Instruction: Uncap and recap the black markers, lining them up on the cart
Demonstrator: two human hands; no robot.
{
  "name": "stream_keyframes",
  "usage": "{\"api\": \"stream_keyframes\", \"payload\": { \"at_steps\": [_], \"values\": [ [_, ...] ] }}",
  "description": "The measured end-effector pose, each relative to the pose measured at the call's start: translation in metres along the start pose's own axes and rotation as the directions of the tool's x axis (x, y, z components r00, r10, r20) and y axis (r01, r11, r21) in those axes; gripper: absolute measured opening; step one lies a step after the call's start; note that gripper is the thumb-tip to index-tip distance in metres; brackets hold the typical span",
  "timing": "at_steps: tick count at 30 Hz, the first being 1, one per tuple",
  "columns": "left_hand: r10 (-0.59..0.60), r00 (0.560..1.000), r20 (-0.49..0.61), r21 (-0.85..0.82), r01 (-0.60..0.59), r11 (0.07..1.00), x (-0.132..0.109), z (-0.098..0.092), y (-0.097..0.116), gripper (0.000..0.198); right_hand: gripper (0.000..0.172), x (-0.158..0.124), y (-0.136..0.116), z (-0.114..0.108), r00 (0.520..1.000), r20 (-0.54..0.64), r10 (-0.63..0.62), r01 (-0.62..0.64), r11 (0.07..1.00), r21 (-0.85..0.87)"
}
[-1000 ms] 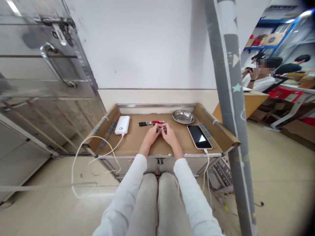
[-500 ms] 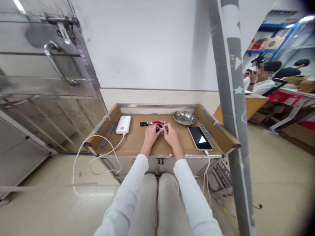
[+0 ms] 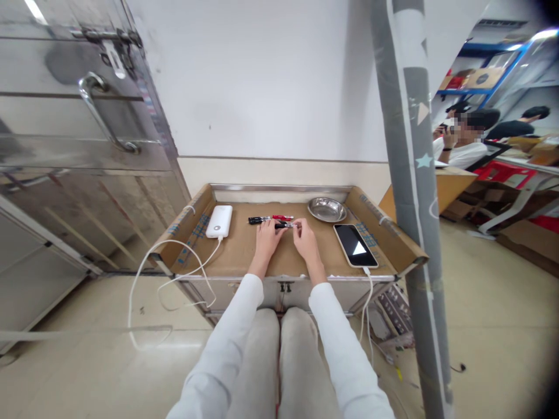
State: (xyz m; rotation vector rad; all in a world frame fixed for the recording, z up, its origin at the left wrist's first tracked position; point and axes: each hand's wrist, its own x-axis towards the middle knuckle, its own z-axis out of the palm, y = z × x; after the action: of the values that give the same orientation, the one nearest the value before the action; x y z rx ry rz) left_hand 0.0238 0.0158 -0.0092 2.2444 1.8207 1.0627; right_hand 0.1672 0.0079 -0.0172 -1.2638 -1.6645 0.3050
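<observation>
Both hands meet over the middle of the cardboard-lined tabletop [image 3: 240,256]. My left hand [image 3: 267,235] is closed on a black pen [image 3: 283,225], which lies roughly level and points right. The fingertips of my right hand [image 3: 302,233] pinch the pen's clear or silvery right end. Just beyond the hands lie black pens [image 3: 257,220] and a red pen [image 3: 283,217], side by side. Part of the black ones is hidden behind my left fingers.
A white power bank [image 3: 219,222] with a cable lies left. At the right are a round metal dish [image 3: 327,209] and a plugged-in phone [image 3: 356,245]. A wrapped grey pole [image 3: 419,203] stands beside the table. People sit in the right background.
My right hand has shifted slightly right, and the fingertips of both hands are farther apart. More of the black pen shows between them, now lying more level.
</observation>
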Motion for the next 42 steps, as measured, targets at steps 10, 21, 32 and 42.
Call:
{"api": "stream_keyframes", "payload": {
  "at_steps": [10, 21, 32, 42],
  "values": [
    [-0.080, 0.996, -0.029, 0.123, 0.083, 0.989, -0.0022, 0.0093, -0.0047, 0.022, 0.024, -0.0011, 0.0080, 0.0025, 0.996, 0.084, -0.042, 0.050, 0.995, -0.087],
    [-0.102, 0.995, 0.002, 0.144, 0.101, 0.984, -0.0010, 0.0058, -0.0019, 0.024, 0.025, -0.0003, 0.0059, 0.0022, 0.993, 0.112, -0.021, 0.031, 0.996, -0.089],
    [-0.116, 0.993, -0.010, 0.138, 0.116, 0.984, -0.0006, 0.0067, -0.0027, 0.023, 0.024, -0.0010, 0.0084, 0.0017, 0.993, 0.115, -0.033, 0.038, 0.998, -0.046],
    [-0.088, 0.993, 0.076, 0.044, 0.085, 0.995, 0.0008, 0.0058, -0.0025, 0.020, 0.025, -0.0004, 0.0103, 0.0017, 0.991, 0.129, -0.038, 0.044, 0.998, -0.039]
  ]
}}
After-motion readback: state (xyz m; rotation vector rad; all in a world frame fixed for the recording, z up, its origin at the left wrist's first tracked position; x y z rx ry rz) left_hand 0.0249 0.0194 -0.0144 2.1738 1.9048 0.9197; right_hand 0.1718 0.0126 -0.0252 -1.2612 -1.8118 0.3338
